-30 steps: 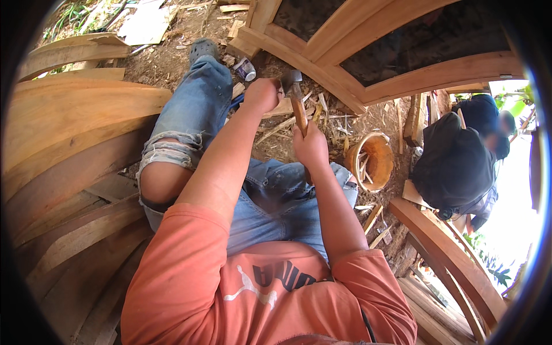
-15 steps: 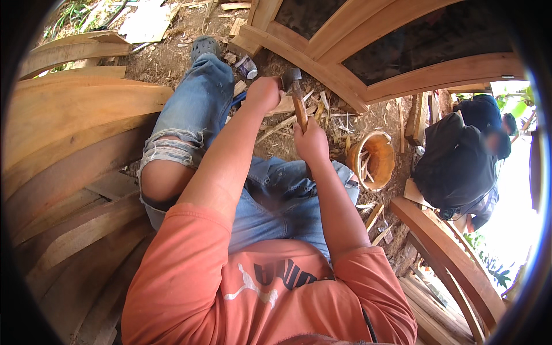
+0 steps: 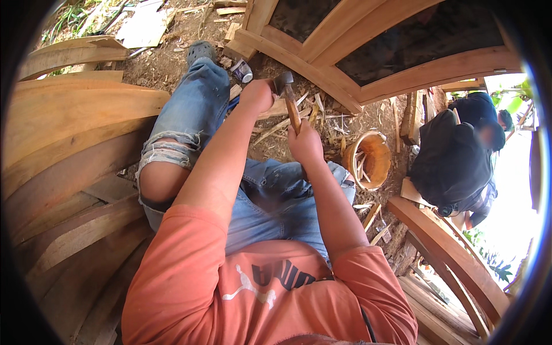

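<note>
My right hand (image 3: 305, 144) is closed round the wooden handle of a hammer (image 3: 292, 109). The hammer's dark metal head is tilted to the left, close beside my left hand (image 3: 257, 95). That left hand is closed, knuckles up; whatever its fingers grip is hidden behind it and the hammer head. Below both hands, a flat piece of wood (image 3: 276, 109) lies among splinters and shavings on the dirt. Both arms stretch forward over my jeans.
A bucket (image 3: 378, 150) with wood scraps stands to the right. A small cup-like container (image 3: 242, 70) lies by my foot. Ahead is a wooden frame with dark panels (image 3: 339, 75). Curved boards (image 3: 86, 103) are stacked at left. Another person (image 3: 454, 161) crouches at right near a beam (image 3: 448, 253).
The hammer head has come down and leftward, closer to my left hand. My right hand has shifted slightly left and nearer to me. Both hands keep their closed shape.
</note>
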Motion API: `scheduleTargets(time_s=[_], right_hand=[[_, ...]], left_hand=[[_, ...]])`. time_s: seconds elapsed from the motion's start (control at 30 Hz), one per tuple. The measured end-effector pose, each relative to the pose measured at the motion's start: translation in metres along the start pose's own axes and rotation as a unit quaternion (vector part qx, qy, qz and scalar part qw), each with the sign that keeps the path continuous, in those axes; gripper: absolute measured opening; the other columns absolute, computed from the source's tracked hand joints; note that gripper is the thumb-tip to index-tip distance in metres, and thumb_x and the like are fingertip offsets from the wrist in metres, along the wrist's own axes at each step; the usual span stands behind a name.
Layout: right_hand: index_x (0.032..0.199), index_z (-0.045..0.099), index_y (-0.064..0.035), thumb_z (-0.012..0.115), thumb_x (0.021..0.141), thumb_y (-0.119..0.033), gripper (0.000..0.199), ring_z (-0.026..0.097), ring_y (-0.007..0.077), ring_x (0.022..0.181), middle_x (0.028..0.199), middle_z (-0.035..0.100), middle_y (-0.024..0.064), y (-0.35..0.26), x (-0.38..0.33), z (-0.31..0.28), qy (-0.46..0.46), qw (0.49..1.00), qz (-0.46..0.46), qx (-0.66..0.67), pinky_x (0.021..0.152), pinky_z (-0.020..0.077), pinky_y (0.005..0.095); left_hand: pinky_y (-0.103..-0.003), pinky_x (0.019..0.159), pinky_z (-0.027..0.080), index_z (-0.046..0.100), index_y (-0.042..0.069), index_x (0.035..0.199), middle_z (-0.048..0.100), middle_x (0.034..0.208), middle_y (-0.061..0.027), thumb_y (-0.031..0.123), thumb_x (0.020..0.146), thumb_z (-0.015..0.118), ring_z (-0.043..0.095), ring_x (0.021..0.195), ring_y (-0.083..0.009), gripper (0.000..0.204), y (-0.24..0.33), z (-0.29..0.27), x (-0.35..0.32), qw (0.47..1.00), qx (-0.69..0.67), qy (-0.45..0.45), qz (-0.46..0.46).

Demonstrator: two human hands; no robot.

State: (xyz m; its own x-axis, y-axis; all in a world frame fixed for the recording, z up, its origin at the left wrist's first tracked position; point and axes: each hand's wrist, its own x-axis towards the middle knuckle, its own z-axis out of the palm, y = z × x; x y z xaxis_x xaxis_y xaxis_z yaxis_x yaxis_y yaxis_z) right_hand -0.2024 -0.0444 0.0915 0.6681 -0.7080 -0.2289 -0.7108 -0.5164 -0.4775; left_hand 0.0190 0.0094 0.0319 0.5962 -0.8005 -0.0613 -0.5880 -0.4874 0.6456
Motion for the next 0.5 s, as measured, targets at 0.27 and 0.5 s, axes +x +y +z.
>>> scheduleTargets(time_s=[0.27,0.5], right_hand=[[0.114,0.062,0.0025,0.066,0.105,-0.032,0.036,0.073,0.054,0.093,0.095,0.075,0.0326,-0.01,0.001,0.003,-0.005,1.0,-0.001,0.01,0.084,0.0569,0.0619],[0.106,0.061,0.0026,0.07,0.102,-0.029,0.033,0.072,0.0543,0.088,0.088,0.073,0.0329,-0.012,-0.011,0.015,0.017,0.999,-0.026,0.031,0.08,0.0572,0.0614]], left_hand=[[-0.05,0.096,0.058,0.075,0.006,0.119,0.08,0.113,-0.0193,0.039,0.105,0.062,0.076,0.109,-0.0401,0.038,0.05,-0.04,0.038,0.963,-0.195,0.181,-0.049],[-0.05,0.094,0.057,0.073,0.0,0.115,0.079,0.11,-0.0193,0.056,0.108,0.059,0.075,0.106,-0.0371,0.058,0.133,-0.104,0.042,0.965,-0.153,0.199,0.079]])
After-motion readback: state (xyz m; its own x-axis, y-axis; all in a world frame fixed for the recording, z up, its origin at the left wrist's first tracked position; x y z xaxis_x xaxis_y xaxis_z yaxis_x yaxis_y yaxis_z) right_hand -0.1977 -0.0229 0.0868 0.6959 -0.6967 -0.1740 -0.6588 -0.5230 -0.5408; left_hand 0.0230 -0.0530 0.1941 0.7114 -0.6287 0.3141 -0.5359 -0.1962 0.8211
